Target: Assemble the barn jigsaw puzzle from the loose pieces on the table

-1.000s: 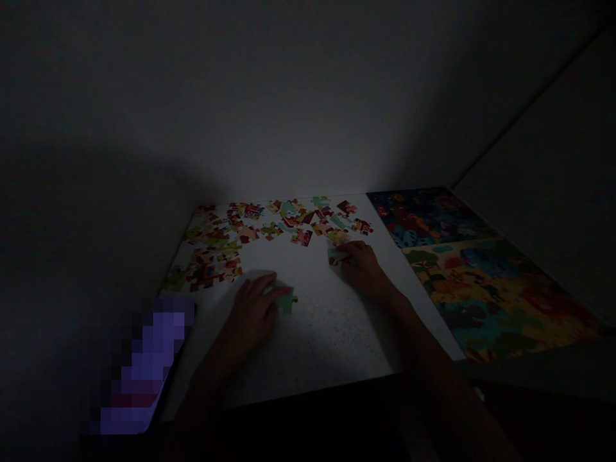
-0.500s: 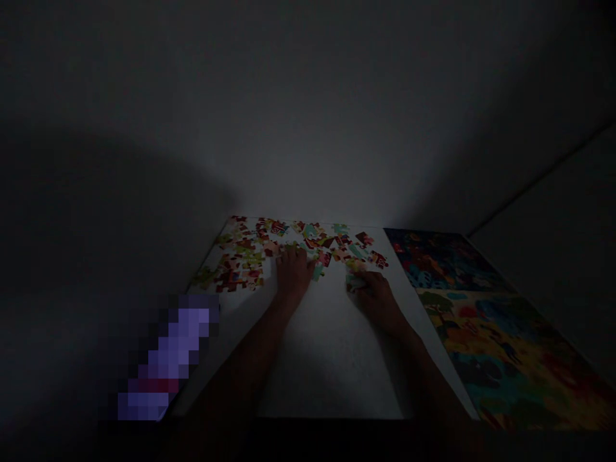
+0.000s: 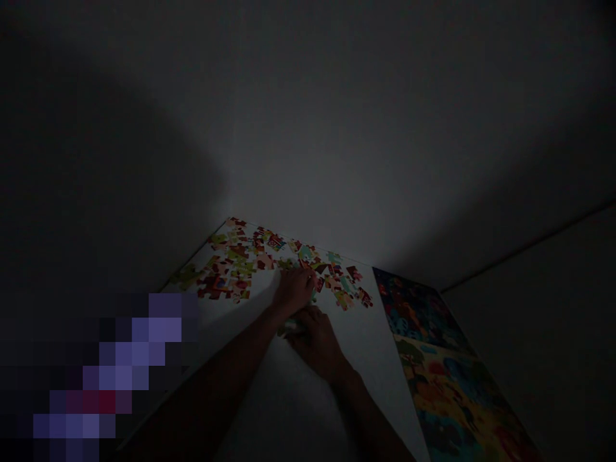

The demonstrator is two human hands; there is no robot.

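Note:
The scene is very dark. Several loose, colourful puzzle pieces (image 3: 250, 263) lie scattered along the far edge of a white table (image 3: 356, 346). My left hand (image 3: 292, 289) reaches among the pieces near the middle of that spread, fingers curled down onto them. My right hand (image 3: 315, 337) lies just below it, closed over a pale greenish piece (image 3: 290, 328) on the table. The two hands almost touch.
A colourful picture sheet (image 3: 447, 378) with animals lies along the table's right side. A blurred purple object (image 3: 110, 372) sits at the table's left edge. A plain wall rises right behind the table.
The view has tilted and turned left. My right hand slid left with its pale piece to just below my left hand, which stayed among the far pieces.

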